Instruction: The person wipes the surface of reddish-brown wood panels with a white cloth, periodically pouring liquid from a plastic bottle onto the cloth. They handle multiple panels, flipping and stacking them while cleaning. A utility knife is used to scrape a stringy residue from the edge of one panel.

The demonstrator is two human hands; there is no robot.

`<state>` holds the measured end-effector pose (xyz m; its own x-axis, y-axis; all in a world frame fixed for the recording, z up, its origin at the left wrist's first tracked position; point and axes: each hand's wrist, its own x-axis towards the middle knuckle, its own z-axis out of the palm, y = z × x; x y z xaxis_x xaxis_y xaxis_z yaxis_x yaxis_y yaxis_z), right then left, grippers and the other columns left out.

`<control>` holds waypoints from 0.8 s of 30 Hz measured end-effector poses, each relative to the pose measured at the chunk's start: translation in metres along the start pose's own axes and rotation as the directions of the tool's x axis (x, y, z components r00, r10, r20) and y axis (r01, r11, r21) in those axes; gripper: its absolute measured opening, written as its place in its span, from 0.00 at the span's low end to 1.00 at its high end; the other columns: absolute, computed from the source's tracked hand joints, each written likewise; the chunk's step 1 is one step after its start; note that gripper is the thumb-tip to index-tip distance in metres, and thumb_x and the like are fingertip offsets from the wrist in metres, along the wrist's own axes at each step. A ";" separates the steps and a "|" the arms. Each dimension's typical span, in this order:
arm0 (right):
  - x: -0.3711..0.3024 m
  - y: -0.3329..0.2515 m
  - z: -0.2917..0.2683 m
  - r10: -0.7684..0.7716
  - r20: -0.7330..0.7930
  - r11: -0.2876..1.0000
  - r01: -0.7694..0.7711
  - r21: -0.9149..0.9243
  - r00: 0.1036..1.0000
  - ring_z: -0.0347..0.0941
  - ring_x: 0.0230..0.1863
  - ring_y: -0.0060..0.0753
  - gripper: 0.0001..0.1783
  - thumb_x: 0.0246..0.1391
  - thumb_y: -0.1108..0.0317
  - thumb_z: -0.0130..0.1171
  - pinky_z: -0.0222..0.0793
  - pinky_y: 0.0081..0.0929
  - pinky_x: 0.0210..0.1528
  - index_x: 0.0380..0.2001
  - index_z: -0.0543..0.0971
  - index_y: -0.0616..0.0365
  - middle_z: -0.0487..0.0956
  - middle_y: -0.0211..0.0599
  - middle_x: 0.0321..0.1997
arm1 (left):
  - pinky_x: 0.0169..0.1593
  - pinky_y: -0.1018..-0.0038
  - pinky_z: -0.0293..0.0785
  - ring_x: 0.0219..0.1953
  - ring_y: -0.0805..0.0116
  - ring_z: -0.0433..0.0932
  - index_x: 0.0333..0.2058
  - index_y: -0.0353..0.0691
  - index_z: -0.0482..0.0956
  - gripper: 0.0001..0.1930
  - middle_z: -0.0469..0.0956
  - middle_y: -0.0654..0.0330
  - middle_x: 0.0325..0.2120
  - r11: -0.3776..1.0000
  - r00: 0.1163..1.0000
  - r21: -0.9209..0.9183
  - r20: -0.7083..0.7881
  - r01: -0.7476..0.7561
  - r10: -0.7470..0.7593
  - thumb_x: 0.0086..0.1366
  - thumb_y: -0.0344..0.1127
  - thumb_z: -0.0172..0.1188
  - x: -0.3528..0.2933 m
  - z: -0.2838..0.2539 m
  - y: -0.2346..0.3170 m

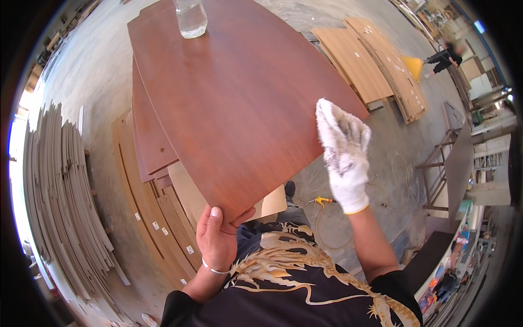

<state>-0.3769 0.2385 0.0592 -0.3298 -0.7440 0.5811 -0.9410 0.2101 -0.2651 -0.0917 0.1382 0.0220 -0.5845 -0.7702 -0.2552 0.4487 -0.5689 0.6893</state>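
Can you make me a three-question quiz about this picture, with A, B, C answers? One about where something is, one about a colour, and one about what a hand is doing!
1. Where is the clear glass jar?
A. On the far end of the reddish-brown wooden panel
B. On the floor
C. In the left hand

2. What colour is the glove on the right hand?
A. Black
B. White
C. Green

3. What is the left hand doing?
A. Hanging free
B. Waving
C. Gripping the panel's near edge

Answers:
1 A, the jar stands at the panel's top end.
2 B, the glove is white, holding a whitish rag at the panel's right edge.
3 C, the thumb lies on top of the panel's corner.
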 end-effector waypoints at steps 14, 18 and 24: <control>0.013 0.025 0.002 0.266 0.051 0.785 -0.247 0.569 0.963 0.76 0.64 0.37 0.26 0.73 0.66 0.55 0.64 0.40 0.71 0.71 0.74 0.52 0.79 0.40 0.65 | 0.59 0.49 0.83 0.56 0.46 0.85 0.63 0.29 0.72 0.21 0.81 0.46 0.57 0.998 0.999 0.042 0.026 -0.037 0.036 0.82 0.40 0.50 0.000 -0.006 -0.003; -0.063 -0.099 0.065 0.011 0.362 0.760 -0.243 0.603 0.932 0.75 0.65 0.43 0.27 0.66 0.57 0.60 0.58 0.53 0.74 0.66 0.79 0.50 0.80 0.40 0.62 | 0.59 0.57 0.83 0.54 0.53 0.85 0.63 0.30 0.73 0.19 0.82 0.50 0.56 0.997 0.992 0.072 -0.125 -0.012 0.021 0.82 0.37 0.51 -0.009 -0.043 -0.023; -0.011 0.003 0.019 0.225 0.207 0.788 -0.303 0.537 0.952 0.78 0.60 0.38 0.21 0.72 0.56 0.55 0.74 0.42 0.62 0.60 0.83 0.54 0.83 0.39 0.60 | 0.61 0.47 0.82 0.59 0.48 0.83 0.63 0.29 0.72 0.21 0.81 0.48 0.59 1.000 0.998 -0.003 0.067 -0.020 0.020 0.83 0.40 0.50 0.000 -0.018 -0.007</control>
<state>-0.3750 0.2352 0.0376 -0.5102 -0.7922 0.3348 -0.6010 0.0500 -0.7977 -0.0831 0.1368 0.0050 -0.6192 -0.7606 -0.1950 0.4622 -0.5539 0.6926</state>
